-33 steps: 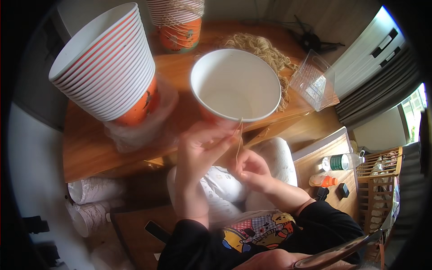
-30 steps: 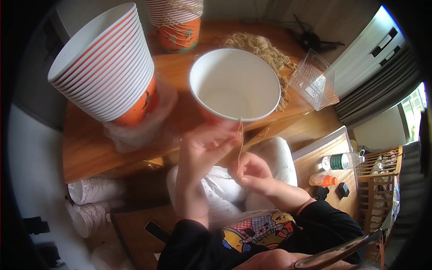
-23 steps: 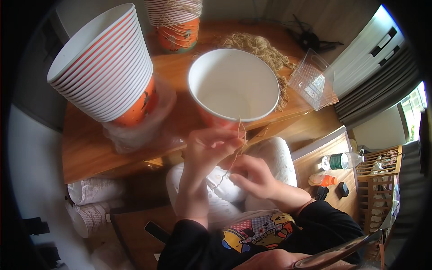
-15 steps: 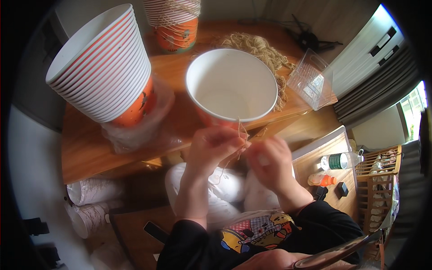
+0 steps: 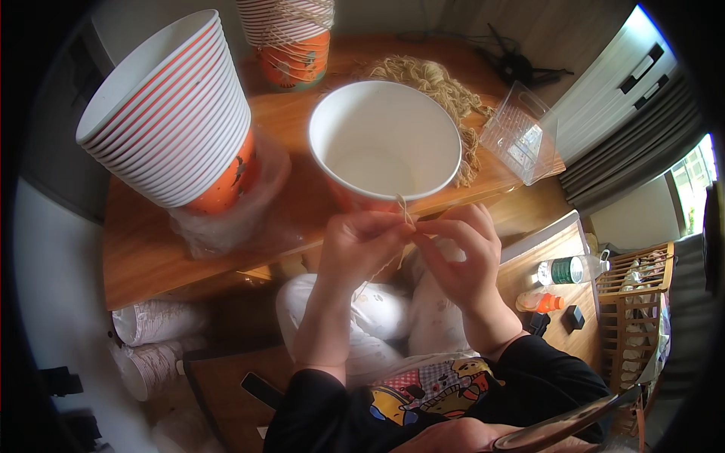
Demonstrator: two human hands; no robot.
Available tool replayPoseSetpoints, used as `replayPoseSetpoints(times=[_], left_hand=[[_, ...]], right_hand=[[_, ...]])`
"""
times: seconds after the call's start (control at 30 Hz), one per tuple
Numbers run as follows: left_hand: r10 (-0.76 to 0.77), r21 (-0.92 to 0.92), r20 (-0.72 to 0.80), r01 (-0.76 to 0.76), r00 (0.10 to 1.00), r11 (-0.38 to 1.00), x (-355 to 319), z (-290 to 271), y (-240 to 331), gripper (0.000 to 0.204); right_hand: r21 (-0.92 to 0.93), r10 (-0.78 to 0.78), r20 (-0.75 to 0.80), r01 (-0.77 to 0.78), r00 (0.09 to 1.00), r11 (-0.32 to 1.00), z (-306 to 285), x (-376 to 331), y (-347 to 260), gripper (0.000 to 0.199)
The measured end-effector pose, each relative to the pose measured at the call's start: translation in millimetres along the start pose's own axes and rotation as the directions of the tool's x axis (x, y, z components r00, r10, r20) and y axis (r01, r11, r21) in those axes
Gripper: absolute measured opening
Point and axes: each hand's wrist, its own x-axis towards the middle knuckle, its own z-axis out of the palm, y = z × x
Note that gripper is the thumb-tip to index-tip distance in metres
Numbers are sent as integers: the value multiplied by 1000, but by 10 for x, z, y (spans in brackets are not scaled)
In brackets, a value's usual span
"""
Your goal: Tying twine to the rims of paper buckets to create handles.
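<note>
A thin tan string (image 5: 402,205) hangs at the near rim of a large white-lined paper bucket (image 5: 384,140) on the wooden table. My left hand (image 5: 361,238) pinches the string between thumb and fingers just below that rim. From the other side, my right hand (image 5: 462,245) pinches it too, and the fingertips of both hands meet. A loose end trails down under the left hand. Whether the string is knotted there is hidden by my fingers. Behind the bucket lies a heap of tan strings (image 5: 430,79).
A tall stack of orange-and-white buckets (image 5: 177,121) stands at the left in crumpled plastic. Farther back is another string-draped stack (image 5: 291,45). A clear plastic tray (image 5: 521,136) sits at the table's right end. A water bottle (image 5: 570,269) and an orange bottle (image 5: 540,302) lie lower right.
My right hand, blurred before, has come in to the left hand and now pinches the string beside it. The left hand stays at nearly the same spot.
</note>
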Motion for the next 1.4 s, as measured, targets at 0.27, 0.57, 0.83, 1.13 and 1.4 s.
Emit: replayPoseSetpoints(times=[0.27,0.57,0.83,1.13,1.4], left_hand=[[158,45,-12,-157,987,987,108,-51,-61,20],[463,270,-21,-441,886,856,71,-13,-38,22],[412,410,52,-396,910,822,120,15,-33,18],[436,368,15,-410,900,834,156,32,-118,7],[458,366,11,-430,889,825,131,41,-82,9]], right_hand=[[46,34,24,-35,999,998,7,47,106,16],[149,11,76,-22,997,989,80,58,196,17],[180,7,154,-35,988,983,101,81,249,18],[182,-17,136,-8,991,983,150,67,332,15],[46,-132,63,129,989,991,185,80,296,14]])
